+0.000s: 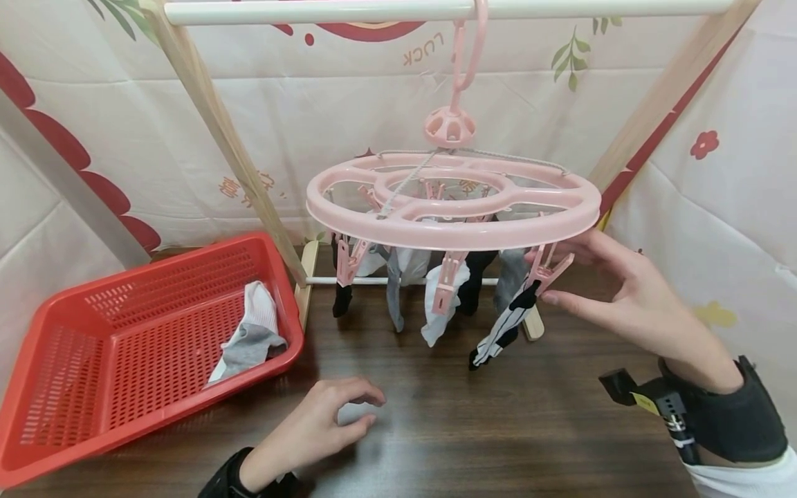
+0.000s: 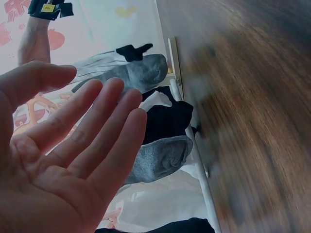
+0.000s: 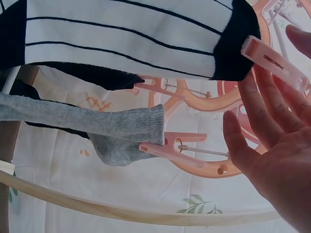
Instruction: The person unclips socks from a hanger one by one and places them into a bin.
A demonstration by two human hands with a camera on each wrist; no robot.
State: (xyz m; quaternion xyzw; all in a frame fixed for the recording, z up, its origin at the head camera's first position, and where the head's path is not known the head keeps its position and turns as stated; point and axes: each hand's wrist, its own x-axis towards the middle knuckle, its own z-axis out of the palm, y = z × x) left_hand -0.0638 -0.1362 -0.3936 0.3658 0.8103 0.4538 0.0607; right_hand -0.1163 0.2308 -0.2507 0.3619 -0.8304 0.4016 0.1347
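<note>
A pink round clip hanger (image 1: 373,232) hangs with several socks clipped under it. At its right front, a white sock with black stripes (image 1: 504,330) hangs tilted from a pink clip (image 1: 551,272). My right hand (image 1: 647,311) is beside that clip, thumb and fingers spread around it. In the right wrist view, the thumb stands apart from the clip (image 3: 274,63) while the straight fingers lie just behind it. My left hand (image 1: 320,422) hovers low over the table in front of the hanger, fingers loosely bent and holding nothing; the left wrist view shows its bare palm (image 2: 63,179).
A red basket (image 1: 149,408) at the left holds a white and grey sock (image 1: 252,335). The hanger's hook goes over a white bar (image 1: 311,12) on a wooden frame (image 1: 218,124). A lower white rod (image 1: 367,281) runs behind the socks. Printed cloth (image 1: 529,104) encloses the dark wooden table (image 1: 473,429).
</note>
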